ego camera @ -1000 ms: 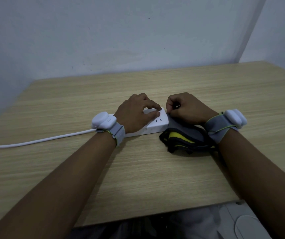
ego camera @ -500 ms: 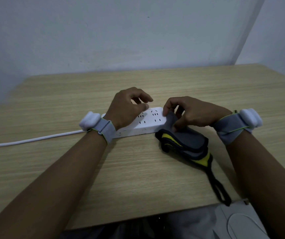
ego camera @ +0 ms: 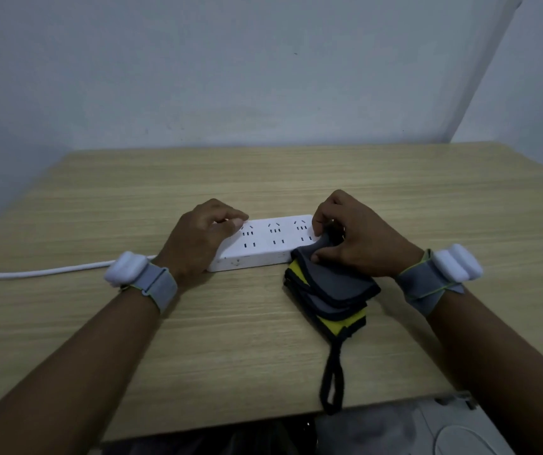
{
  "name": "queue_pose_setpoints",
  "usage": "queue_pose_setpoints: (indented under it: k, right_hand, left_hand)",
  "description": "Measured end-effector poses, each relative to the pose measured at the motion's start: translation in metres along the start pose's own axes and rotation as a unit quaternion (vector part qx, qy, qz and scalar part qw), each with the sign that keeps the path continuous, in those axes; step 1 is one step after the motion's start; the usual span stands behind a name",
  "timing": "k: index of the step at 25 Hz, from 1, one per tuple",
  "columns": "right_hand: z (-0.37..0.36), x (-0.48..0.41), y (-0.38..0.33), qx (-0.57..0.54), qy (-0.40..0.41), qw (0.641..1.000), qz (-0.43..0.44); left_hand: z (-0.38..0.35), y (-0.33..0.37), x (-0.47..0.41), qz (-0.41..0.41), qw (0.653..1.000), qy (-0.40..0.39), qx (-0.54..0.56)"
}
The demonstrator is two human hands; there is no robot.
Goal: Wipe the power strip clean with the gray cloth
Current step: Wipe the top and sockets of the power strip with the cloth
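A white power strip [ego camera: 265, 244] lies across the middle of the wooden table [ego camera: 263, 178], sockets facing up. My left hand [ego camera: 202, 238] rests on its left end, fingers curled over the top and holding it down. My right hand [ego camera: 355, 239] pinches the upper corner of the gray cloth [ego camera: 330, 285] at the strip's right end. The cloth is folded, gray with yellow patches and black edging, and its black loop [ego camera: 331, 382] trails toward the table's near edge.
The strip's white cable [ego camera: 33, 273] runs left off the table. White walls stand close behind and to the right. Both wrists wear gray bands with white pods. A white object [ego camera: 453, 435] sits below the table's near right edge.
My left hand slid left along the strip, uncovering more sockets. My right hand lifted the cloth's corner to the strip's right end, and the cloth unfolded with its loop now stretched toward me.
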State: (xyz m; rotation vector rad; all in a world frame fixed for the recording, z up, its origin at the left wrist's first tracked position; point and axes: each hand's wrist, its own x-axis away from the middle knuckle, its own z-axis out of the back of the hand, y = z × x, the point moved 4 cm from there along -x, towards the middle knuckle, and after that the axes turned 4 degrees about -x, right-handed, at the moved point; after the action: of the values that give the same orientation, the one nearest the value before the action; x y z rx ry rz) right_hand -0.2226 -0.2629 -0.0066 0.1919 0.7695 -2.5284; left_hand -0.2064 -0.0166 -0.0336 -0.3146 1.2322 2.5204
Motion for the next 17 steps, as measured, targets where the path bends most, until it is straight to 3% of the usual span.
queue_pose_setpoints:
  k: [6,12,17]
  right_hand:
    - [-0.017,-0.002,-0.019,0.041,0.049,0.997,0.044]
    - [-0.054,-0.023,-0.066,0.069,0.042,0.990,0.117]
    - [-0.061,-0.026,-0.071,0.049,0.019,0.990,0.131]
  left_hand:
    - [0.000,-0.007,-0.001,0.009,0.996,0.013,0.085]
    - [-0.002,-0.016,0.004,0.071,0.968,0.031,0.240]
    - [-0.002,-0.017,0.003,0.085,0.956,0.025,0.280]
